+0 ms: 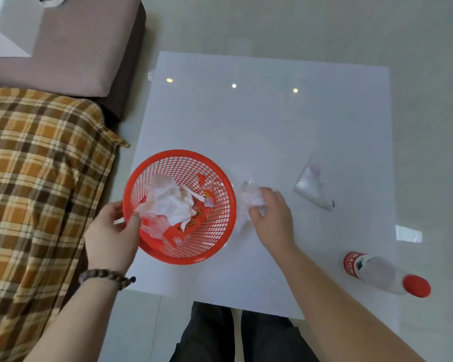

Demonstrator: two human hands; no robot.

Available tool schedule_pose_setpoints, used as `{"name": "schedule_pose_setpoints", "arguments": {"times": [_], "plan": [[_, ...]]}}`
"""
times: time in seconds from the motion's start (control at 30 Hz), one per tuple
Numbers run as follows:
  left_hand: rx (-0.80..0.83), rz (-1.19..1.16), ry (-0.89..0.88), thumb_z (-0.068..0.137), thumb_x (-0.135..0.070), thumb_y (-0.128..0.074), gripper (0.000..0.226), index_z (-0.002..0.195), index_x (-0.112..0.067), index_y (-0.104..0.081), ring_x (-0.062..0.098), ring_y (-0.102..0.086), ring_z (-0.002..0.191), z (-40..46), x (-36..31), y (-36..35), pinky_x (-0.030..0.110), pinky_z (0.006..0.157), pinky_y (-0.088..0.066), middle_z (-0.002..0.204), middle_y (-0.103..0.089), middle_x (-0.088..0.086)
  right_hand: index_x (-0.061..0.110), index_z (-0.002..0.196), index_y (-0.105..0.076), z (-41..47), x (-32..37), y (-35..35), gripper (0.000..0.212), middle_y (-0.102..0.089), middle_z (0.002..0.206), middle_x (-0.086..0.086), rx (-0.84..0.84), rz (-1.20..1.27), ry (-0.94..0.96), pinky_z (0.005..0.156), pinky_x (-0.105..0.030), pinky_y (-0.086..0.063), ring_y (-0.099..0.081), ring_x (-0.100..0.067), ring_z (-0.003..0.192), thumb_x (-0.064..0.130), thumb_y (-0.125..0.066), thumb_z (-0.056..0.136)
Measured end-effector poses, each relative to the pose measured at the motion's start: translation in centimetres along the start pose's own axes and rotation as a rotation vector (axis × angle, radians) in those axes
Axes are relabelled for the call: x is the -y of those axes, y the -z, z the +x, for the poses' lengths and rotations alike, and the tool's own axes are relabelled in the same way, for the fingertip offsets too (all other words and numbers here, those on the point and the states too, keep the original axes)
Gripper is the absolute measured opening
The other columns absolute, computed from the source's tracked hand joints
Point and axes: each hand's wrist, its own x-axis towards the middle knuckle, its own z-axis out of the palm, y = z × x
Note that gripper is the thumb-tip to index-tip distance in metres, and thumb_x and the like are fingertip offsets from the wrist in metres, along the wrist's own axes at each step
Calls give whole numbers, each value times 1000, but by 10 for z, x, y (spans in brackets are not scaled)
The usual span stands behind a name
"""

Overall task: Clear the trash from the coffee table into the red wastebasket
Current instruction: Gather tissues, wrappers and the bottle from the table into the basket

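The red mesh wastebasket (220, 178) is tilted over the left front of the white coffee table (272, 121). My left hand (113, 236) grips its near rim. Inside lie crumpled white tissue (168, 199) and a red snack wrapper (191, 226). Just right of the basket, my right hand (272, 218) closes on a crumpled clear plastic bag (250, 193) lying on the table. A flat clear plastic wrapper (311, 184) lies farther right. An empty plastic bottle (385, 274) with a red cap and red label lies at the front right edge.
A sofa with a plaid orange-brown throw (37, 192) runs along the left of the table, with a mauve cushion (76, 48) behind it. My dark trouser legs (233, 335) stand at the table's near edge. A small clear scrap (408, 233) sits at the right edge.
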Motion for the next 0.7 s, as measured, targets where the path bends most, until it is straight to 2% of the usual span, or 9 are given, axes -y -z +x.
{"name": "schedule_pose_setpoints", "arguments": {"times": [0.13,0.2,0.27,0.33,0.43,0.47,0.53,0.63,0.7], "plan": [[94,-44,-46,86,-16,-61,20,106,-15,-64,-3,-57,65,-7,-24,-12,11,52,-40,89,-64,-5,19,116,-56,-9,53,20,42,-57,110,-6,-14,138,158,79,-33,-48,-57,-23,96,18,-58,74],[155,-89,-54,87,-19,-60,18,105,-19,-63,8,-65,72,-13,-34,-19,25,60,-53,93,-67,-3,18,120,-55,-13,70,15,46,-55,119,-7,42,136,255,89,-31,-44,-53,-22,108,14,-58,74],[203,-126,-62,87,-20,-60,16,103,-21,-62,13,-68,76,-21,-43,-26,34,66,-57,92,-68,-4,19,124,-53,-15,80,4,48,-54,124,-7,85,51,311,92,-35,-42,-48,-24,114,12,-58,77],[210,-158,-103,86,-19,-60,13,97,-24,-63,3,-67,72,-30,-50,-33,28,61,-55,85,-67,-15,23,132,-45,-13,82,-9,54,-51,129,-6,169,-122,308,97,-40,-40,-43,-26,119,12,-58,80],[231,-185,-131,86,-21,-60,14,91,-34,-60,-6,-63,69,-39,-60,-40,17,58,-50,81,-64,-24,22,140,-31,-6,79,-20,73,-43,138,-8,441,-518,217,105,-41,-33,-37,-29,127,14,-67,77],[241,-192,-127,87,-22,-60,14,90,-36,-60,-8,-63,70,-41,-61,-42,14,57,-48,80,-63,-25,21,141,-28,-5,80,-19,76,-41,140,-9,507,-581,184,107,-42,-31,-35,-30,129,16,-68,77],[240,-191,-126,87,-23,-60,12,90,-35,-59,-17,-58,71,-42,-63,-43,10,55,-43,79,-62,-26,24,144,-22,-5,81,-11,80,-38,143,-9,553,-531,149,109,-43,-31,-32,-30,131,21,-67,78],[202,-187,-112,86,-20,-59,12,94,-29,-60,-18,-57,68,-36,-61,-40,6,51,-41,80,-59,-26,33,144,-20,-10,83,13,73,-35,146,-4,399,-203,224,106,-41,-33,-32,-25,131,28,-61,83],[159,-168,-76,86,-20,-59,15,100,-23,-62,-9,-59,66,-27,-58,-36,10,53,-41,83,-60,-21,29,140,-32,-12,77,34,62,-43,139,-4,134,20,318,106,-34,-33,-37,-21,127,24,-59,84]]}}
